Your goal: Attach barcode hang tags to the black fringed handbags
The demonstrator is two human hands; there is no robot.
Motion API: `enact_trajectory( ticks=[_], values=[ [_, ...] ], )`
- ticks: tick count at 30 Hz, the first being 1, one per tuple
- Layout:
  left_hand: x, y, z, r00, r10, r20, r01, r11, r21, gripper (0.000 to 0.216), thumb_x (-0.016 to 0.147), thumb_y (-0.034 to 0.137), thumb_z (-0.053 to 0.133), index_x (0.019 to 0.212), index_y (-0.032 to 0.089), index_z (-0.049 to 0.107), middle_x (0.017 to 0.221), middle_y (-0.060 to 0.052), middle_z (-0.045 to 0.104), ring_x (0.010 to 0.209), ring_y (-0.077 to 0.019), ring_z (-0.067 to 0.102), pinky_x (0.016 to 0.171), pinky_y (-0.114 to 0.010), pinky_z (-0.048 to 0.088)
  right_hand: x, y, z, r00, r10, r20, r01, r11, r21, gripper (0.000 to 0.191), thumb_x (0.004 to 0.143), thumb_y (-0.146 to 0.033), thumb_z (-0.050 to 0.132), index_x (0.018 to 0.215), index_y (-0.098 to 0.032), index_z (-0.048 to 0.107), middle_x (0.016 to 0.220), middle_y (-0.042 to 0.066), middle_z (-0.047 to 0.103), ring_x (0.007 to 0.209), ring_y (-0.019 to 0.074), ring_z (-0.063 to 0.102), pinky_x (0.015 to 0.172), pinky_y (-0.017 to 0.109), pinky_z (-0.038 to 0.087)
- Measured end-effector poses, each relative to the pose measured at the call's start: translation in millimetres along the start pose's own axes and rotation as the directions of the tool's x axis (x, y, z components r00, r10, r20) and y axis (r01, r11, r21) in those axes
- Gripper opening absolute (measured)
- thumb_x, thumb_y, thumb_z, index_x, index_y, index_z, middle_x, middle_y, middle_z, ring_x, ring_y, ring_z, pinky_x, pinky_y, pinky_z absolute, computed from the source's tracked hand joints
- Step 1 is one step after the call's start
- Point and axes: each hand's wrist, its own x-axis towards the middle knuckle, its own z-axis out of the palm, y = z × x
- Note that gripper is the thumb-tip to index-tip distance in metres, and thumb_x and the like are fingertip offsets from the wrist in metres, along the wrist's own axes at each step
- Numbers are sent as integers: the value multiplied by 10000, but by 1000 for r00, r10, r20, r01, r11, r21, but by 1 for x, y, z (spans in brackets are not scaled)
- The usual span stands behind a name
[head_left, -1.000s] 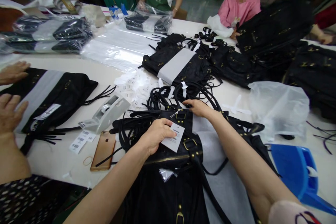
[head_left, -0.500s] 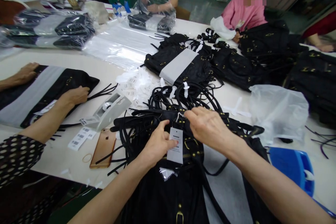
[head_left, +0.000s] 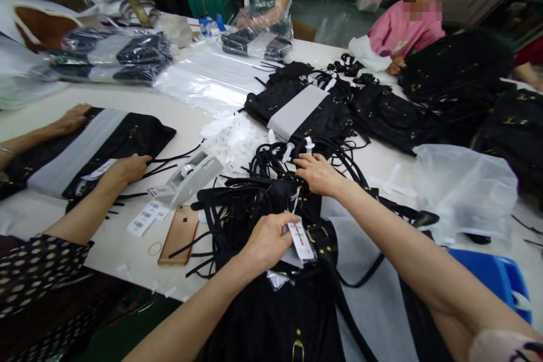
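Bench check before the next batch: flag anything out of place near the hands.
A gold phone lies right beside the tangled black straps, with a loose rubber band next to it. White tags are strewn in a heap behind the tape dispenser. Nothing looks damaged.

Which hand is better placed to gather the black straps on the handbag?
Right, probably: the right hand rests on the black straps, fingers extended, while the left hand pinches the hang tag over the black handbag.

Both arms out.
Left hand pinches close in; right hand reaches farther, palm down, fingers loose.
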Motion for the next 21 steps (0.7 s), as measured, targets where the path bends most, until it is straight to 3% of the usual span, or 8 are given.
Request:
enact_trajectory(
  ticks=[4,6,8,14,18,21],
  values=[
    [-7,1,2,999,31,-26,-31,999,29,331,745,202,460,1018,209,646,987,-25,673,916,-188,599,800,-274,454,-14,-1,-10,989,-130,-65,122,986,-114,204,733,-111,473,877,-133,615,1026,112,601,1147,262,377,979,450,170],
    [-11,2,2,998,54,-30,-53,998,44,320,753,203,458,1010,217,648,1004,-22,665,934,-190,592,821,-280,447,-32,-8,-25,985,-168,-44,161,979,-129,170,732,-108,461,837,-132,592,816,82,610,951,225,481,928,403,231],
    [-15,3,1,996,86,-33,-83,994,66,312,767,205,451,1009,230,645,1007,-16,658,929,-184,589,832,-278,439,-52,-20,-37,991,-126,-48,118,983,-139,144,735,-101,445,804,-140,565,693,57,567,756,195,489,809,351,298],
    [-31,12,-4,992,127,11,-126,958,258,349,808,182,393,1089,221,597,954,-35,621,873,-165,571,799,-265,426,-109,-85,-30,987,51,-150,-78,980,-180,174,746,-51,398,774,-156,534,612,54,492,595,193,444,612,330,296],
    [-46,24,-14,987,88,130,-136,896,423,387,800,175,401,1153,257,537,917,-25,566,843,-152,552,781,-256,420,-134,-124,-14,972,124,-198,-159,972,-175,317,728,-41,386,1001,-76,544,651,95,530,601,214,477,596,353,352],
    [-57,40,-32,971,37,235,-167,810,562,389,795,272,459,1181,303,507,885,-13,521,782,-153,546,736,-270,425,-144,-141,-6,964,134,-231,-178,967,-181,456,672,-18,382,1111,-11,506,659,125,558,582,218,483,547,350,377]
  ],
)
